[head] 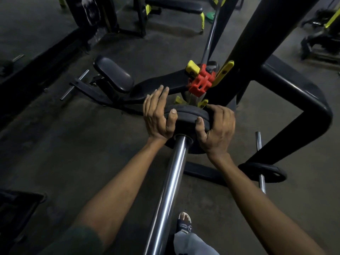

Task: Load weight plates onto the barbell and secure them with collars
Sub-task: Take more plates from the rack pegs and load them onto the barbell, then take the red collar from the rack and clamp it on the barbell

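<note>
Here, both hands grip a black weight plate [185,115] threaded on the shiny steel sleeve of the barbell [171,181], which runs from the bottom edge at 6 o'clock up to the middle of the view. The left hand [158,116] holds the plate's rim at 9 o'clock, thumb bent over the near face and fingers stretched along the far side. The right hand [217,129] clasps the rim at 3 o'clock, thumb on the near face and fingers curled over the top edge. The plate looks like two discs stacked together, though the dim light makes that hard to settle. Just beyond it, at 12 o'clock, a red collar [201,82] sits on the bar beside yellow rack hooks [225,71] on a thick black frame [276,92]. At 4 o'clock another plate [263,172] rests on a short steel peg [259,142] low on the frame. At 10 o'clock stands a padded black bench [114,74] on the floor. A sandalled foot [184,222] shows at 6 o'clock.
</note>
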